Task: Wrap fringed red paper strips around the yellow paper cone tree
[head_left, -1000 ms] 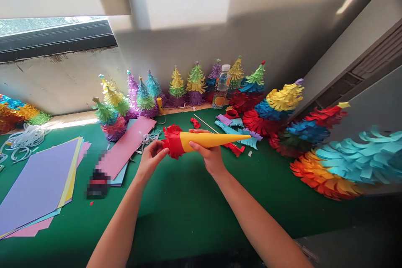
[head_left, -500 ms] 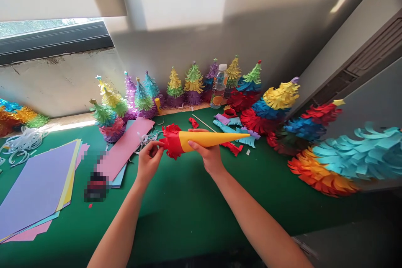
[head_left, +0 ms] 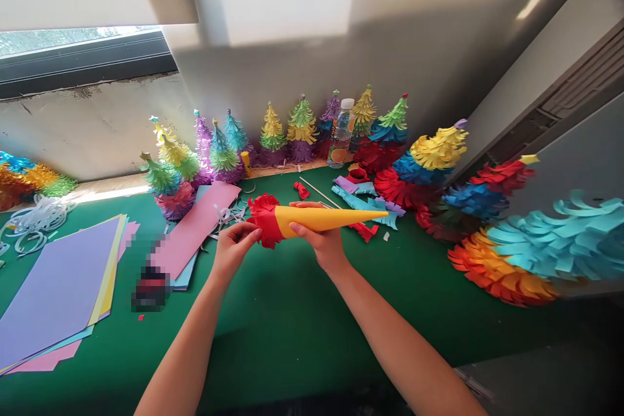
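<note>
A yellow paper cone (head_left: pixel 336 217) lies sideways in the air above the green table, its tip pointing right. Red fringed paper (head_left: pixel 264 220) wraps round its wide left end. My right hand (head_left: pixel 325 244) grips the cone near the middle, thumb on the near side and fingers behind it. At the wide end, my left hand (head_left: pixel 236 248) pinches the edge of the red fringe between thumb and fingertips. Behind the cone lie a thin white stick (head_left: pixel 319 192), a red paper scrap (head_left: pixel 301 191) and light blue fringed strips (head_left: pixel 355 194).
Several finished paper trees (head_left: pixel 302 130) line the wall side, and a big blue and orange one (head_left: pixel 550 240) stands right. A plastic bottle (head_left: pixel 340 136) is among them. Coloured sheets (head_left: pixel 63 286), a pink strip (head_left: pixel 199 224) and white curled strips (head_left: pixel 41 218) lie left.
My left hand has moved slightly right, closer against the red fringe, its fingers now pressed onto the edge. The cone has turned a little in my right hand.
</note>
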Demonstrator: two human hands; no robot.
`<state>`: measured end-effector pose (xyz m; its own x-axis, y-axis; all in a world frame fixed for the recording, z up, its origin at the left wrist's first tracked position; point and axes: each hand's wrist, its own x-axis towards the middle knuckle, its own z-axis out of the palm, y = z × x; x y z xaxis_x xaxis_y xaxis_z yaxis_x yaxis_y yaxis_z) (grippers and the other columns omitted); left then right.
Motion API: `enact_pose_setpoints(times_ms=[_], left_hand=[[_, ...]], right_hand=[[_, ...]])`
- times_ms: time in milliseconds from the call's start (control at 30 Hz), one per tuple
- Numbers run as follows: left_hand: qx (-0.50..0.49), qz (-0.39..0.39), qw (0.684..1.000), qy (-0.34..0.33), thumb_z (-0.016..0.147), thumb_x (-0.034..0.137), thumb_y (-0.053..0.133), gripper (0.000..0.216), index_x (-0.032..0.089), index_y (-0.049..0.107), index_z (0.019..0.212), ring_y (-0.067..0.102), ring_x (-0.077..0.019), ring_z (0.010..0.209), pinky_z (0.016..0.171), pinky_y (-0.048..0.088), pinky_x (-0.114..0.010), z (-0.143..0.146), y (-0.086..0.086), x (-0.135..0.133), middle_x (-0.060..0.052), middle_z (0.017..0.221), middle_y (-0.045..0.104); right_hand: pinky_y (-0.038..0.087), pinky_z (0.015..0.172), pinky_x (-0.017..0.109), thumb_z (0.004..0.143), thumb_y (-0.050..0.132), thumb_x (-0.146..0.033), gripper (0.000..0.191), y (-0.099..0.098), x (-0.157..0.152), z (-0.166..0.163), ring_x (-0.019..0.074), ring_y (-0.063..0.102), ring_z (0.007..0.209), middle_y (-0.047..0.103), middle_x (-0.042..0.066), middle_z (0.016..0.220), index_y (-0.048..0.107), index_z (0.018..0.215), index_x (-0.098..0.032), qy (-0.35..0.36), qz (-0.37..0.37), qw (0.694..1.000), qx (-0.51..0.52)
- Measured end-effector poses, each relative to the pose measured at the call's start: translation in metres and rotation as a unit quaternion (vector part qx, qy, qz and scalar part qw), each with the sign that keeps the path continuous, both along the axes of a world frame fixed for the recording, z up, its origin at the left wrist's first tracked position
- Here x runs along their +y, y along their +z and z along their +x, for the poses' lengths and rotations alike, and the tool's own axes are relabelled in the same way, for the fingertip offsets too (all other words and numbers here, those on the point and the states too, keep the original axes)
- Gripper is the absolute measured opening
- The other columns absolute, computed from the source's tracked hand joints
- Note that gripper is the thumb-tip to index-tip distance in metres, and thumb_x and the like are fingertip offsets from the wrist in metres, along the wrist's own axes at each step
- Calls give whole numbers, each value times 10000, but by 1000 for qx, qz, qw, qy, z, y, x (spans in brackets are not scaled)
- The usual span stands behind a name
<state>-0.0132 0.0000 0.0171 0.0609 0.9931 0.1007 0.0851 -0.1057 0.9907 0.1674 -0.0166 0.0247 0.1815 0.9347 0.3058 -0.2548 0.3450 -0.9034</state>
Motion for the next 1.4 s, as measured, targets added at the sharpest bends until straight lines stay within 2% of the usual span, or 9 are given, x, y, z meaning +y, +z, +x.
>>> enact_pose_setpoints(times_ms=[233,433,567,700,833,967,1200,1400], left_hand=[[8,-5,1000,-12,613,375,748,283,146,583,617,373,-66,472,466,311,-205,1,-2,1,46,499,447],[-13,-14,1000,-13,588,398,755,323,148,555,623,414,-71,477,465,365,-206,3,0,0,45,520,465],[-32,-29,999,-13,570,401,759,342,152,534,638,437,-78,495,463,382,-208,4,3,-1,41,552,481],[-41,-4,999,0,633,418,712,338,154,502,613,377,-60,475,435,299,-191,-2,2,1,47,535,439],[-64,7,998,-13,706,438,629,297,146,579,687,334,-54,460,437,237,-202,-8,2,4,44,536,436],[-62,-2,998,-17,654,390,688,259,151,603,706,376,-62,481,468,282,-205,-9,3,5,40,544,484],[-52,-10,999,-8,629,414,718,294,155,589,677,441,-83,495,499,359,-216,-7,7,2,35,534,505],[-35,3,999,24,655,422,707,302,154,569,669,426,-82,510,484,335,-210,-7,5,1,29,561,486]], right_hand=[[492,866,383,672,725,-307,320,-9,1,0,225,573,1033,613,34,1069,573,949,-254,37,24,999,-21],[507,830,360,677,733,-272,365,-10,-2,-1,212,555,1043,580,41,1110,521,974,-264,82,47,993,-65],[495,860,379,672,737,-269,425,-8,-4,-1,222,543,1071,549,54,1161,489,1017,-267,127,63,985,-92],[483,868,376,681,727,-282,444,-7,-2,2,216,551,1033,563,51,1145,505,1065,-271,113,47,987,-107],[467,878,374,673,725,-295,358,-9,2,4,222,537,1053,593,36,1091,551,985,-267,79,20,994,-69],[460,886,380,657,732,-307,343,-9,2,4,227,521,1077,591,36,1093,559,950,-264,70,8,996,-54],[465,877,388,660,731,-309,427,-8,1,4,236,502,1110,568,51,1141,549,1045,-277,85,5,994,-67],[450,906,407,653,740,-323,469,-8,1,4,245,497,1127,560,57,1169,534,1072,-280,122,18,990,-71]])
